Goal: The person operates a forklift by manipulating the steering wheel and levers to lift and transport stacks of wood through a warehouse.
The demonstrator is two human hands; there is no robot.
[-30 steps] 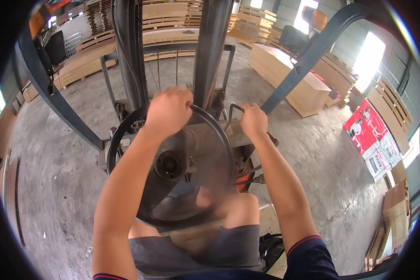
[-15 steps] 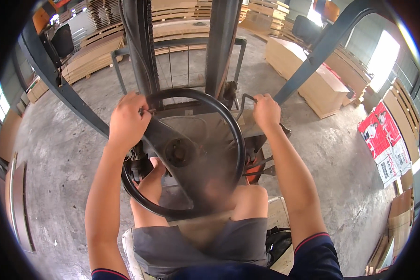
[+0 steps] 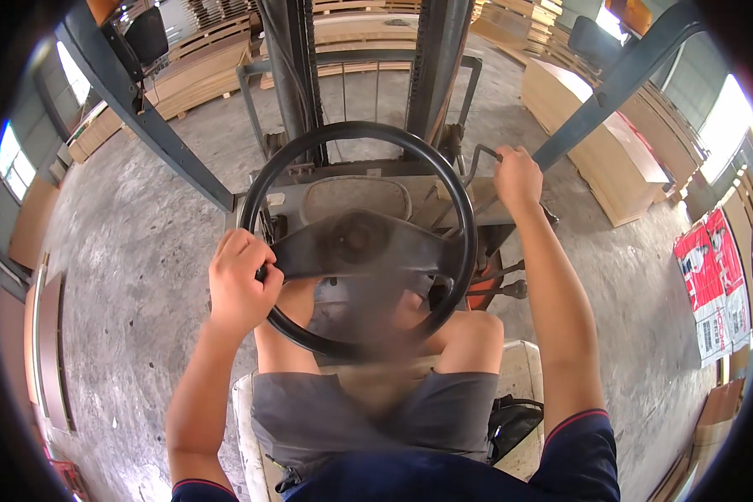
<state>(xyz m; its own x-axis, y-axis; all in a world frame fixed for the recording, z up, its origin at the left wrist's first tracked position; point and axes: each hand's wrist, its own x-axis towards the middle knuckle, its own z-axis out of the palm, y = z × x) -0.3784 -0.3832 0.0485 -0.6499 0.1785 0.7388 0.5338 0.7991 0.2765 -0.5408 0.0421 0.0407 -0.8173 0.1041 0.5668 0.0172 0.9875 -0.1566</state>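
Note:
My left hand [image 3: 244,280] is closed round the left side of a black steering wheel [image 3: 470,226], where its wide spoke meets the rim. The wheel's spoke lies nearly level. Farther forward on the right, my right hand [image 3: 519,178] grips a dark bent lever [image 3: 477,159] beside the forklift's front panel; the fingers hide its end. Below that, two more black-knobbed levers [image 3: 510,289] stick out to the right, untouched. Part of the wheel's lower middle is blurred.
The forklift's upright mast [image 3: 439,67] and load guard stand ahead, between slanted grey frame posts [image 3: 146,117]. Long stacks of wooden boards [image 3: 594,151] lie ahead and to the right. A red and white printed wrapping [image 3: 715,276] covers a stack at right. A black bag [image 3: 514,427] sits beside the seat.
My left hand has swung down the wheel's left side, turning it counterclockwise. The right hand stays on its lever. The mast and surroundings have shifted rightward in view.

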